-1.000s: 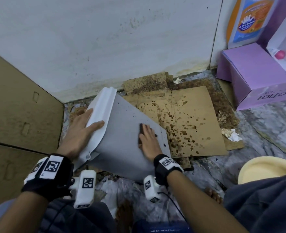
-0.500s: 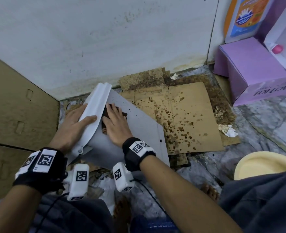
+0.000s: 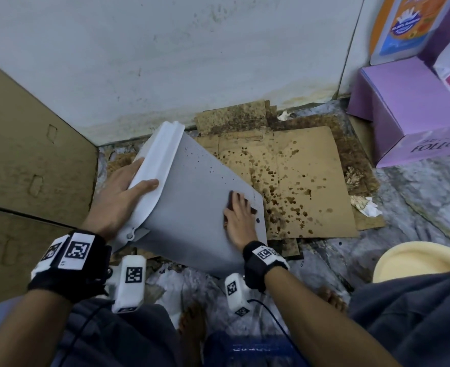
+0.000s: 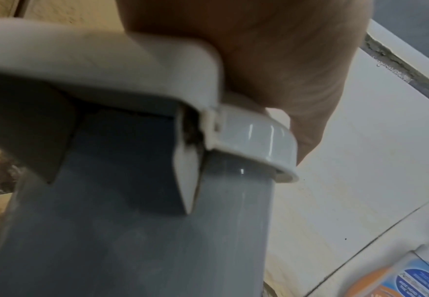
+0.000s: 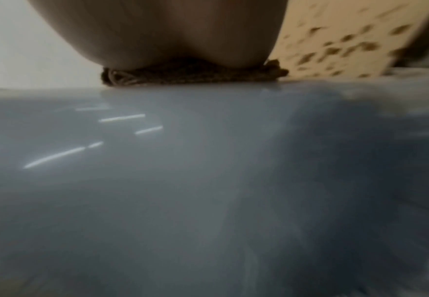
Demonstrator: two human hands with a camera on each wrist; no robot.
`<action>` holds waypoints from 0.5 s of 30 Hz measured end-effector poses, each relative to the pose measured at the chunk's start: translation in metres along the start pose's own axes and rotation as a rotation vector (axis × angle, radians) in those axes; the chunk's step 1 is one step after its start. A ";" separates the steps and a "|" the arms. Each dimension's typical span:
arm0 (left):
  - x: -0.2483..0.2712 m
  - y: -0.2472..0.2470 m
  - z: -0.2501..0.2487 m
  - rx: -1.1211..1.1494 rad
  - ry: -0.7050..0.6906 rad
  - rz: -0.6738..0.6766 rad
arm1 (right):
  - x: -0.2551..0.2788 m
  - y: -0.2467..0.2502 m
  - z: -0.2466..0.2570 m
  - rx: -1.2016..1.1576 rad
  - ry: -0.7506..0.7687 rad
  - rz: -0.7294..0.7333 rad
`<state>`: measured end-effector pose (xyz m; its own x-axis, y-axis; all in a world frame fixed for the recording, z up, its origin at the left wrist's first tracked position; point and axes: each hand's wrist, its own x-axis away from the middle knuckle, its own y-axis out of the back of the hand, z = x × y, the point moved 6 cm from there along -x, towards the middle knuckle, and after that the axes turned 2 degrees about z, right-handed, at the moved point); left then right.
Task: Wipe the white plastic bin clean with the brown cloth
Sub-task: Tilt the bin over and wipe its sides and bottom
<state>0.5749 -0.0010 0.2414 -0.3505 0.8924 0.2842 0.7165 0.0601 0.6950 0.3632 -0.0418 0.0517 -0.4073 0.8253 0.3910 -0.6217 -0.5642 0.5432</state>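
Observation:
The white plastic bin (image 3: 192,197) lies tipped on its side on the floor, its rim pointing up-left toward the wall. Small dark specks dot its upper side. My left hand (image 3: 124,192) grips the bin's rim (image 4: 256,138), thumb over the outside and fingers hidden inside. My right hand (image 3: 241,215) lies flat on the bin's side near the base, pressing the brown cloth (image 3: 235,198) against the plastic. In the right wrist view the cloth (image 5: 193,77) is squashed under the palm on the bin's wall (image 5: 208,180).
Stained brown cardboard (image 3: 298,186) covers the floor under and right of the bin. A wall (image 3: 192,62) stands behind, cardboard panels (image 3: 33,154) at the left, a purple box (image 3: 414,109) at the right, a yellow basin (image 3: 417,260) near my right knee.
My right hand slid the cloth from near the rim down the bin's side to near the base. The left hand kept its grip on the rim.

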 end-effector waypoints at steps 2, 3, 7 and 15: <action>0.001 -0.001 0.000 -0.006 0.011 -0.027 | 0.007 0.009 0.056 0.022 0.188 -0.010; 0.001 0.000 0.001 0.003 0.016 -0.032 | 0.012 0.014 0.085 -0.019 0.288 -0.007; 0.000 0.004 0.009 0.040 0.026 0.002 | 0.016 0.017 0.140 -0.213 0.417 0.031; 0.006 0.008 0.016 0.117 0.019 -0.029 | 0.004 0.012 -0.019 0.181 0.137 -0.002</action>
<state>0.5884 0.0116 0.2383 -0.3825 0.8810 0.2785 0.7714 0.1385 0.6211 0.3415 -0.0451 0.0454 -0.5009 0.8146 0.2924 -0.4972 -0.5474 0.6732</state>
